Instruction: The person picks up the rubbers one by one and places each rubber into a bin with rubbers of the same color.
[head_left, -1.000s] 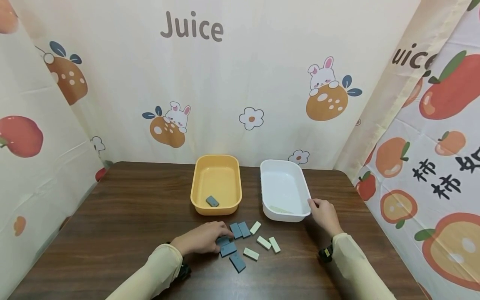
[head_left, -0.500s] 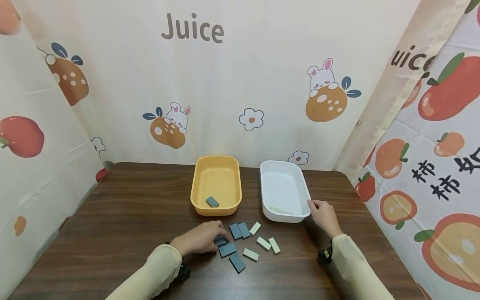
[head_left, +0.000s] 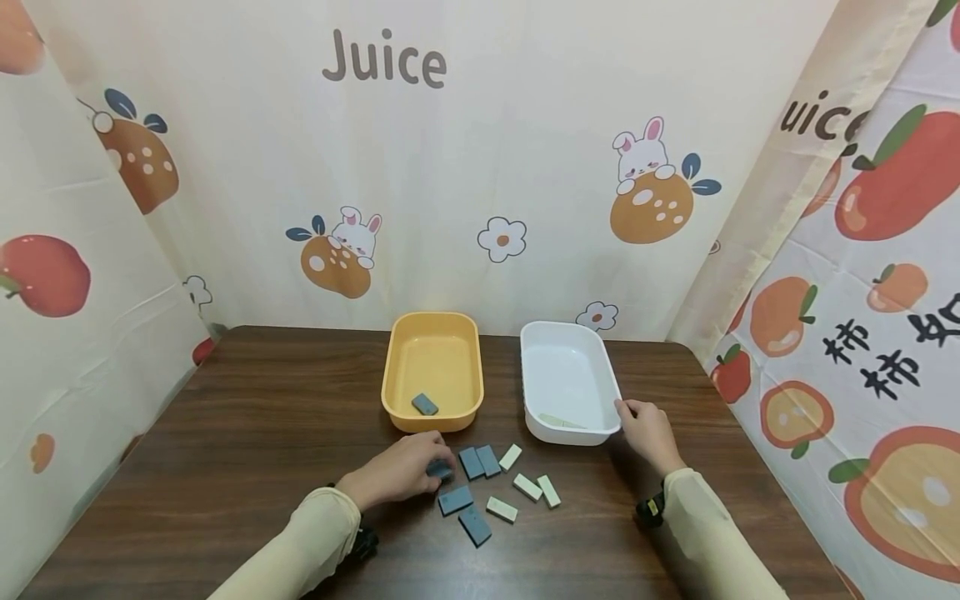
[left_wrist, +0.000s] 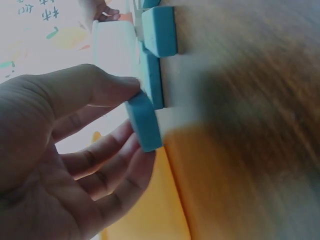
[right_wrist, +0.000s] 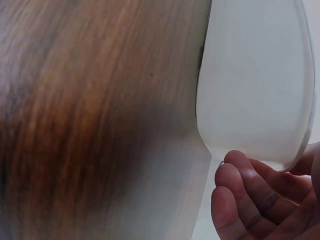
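Note:
In the head view my left hand [head_left: 397,471] is just in front of the yellow bin [head_left: 435,358]. It pinches a blue block [left_wrist: 145,122] between thumb and fingertips, plain in the left wrist view. Several other blue blocks [head_left: 455,499] lie flat to its right, beside several pale cream blocks [head_left: 502,509]. My right hand [head_left: 651,433] grips the near right corner of the white bin [head_left: 570,367], thumb at the rim and fingers bent against the outer wall in the right wrist view.
Inside the yellow bin lies one blue-grey block [head_left: 424,404]. Something pale [head_left: 558,421] lies at the near end of the white bin. Both bins stand near the back edge of the brown wooden table [head_left: 300,392], with a printed curtain [head_left: 450,167] behind.
My left hand has drawn one blue block away from the others, back and slightly left toward the yellow bin. The right hand stays on the white bin.

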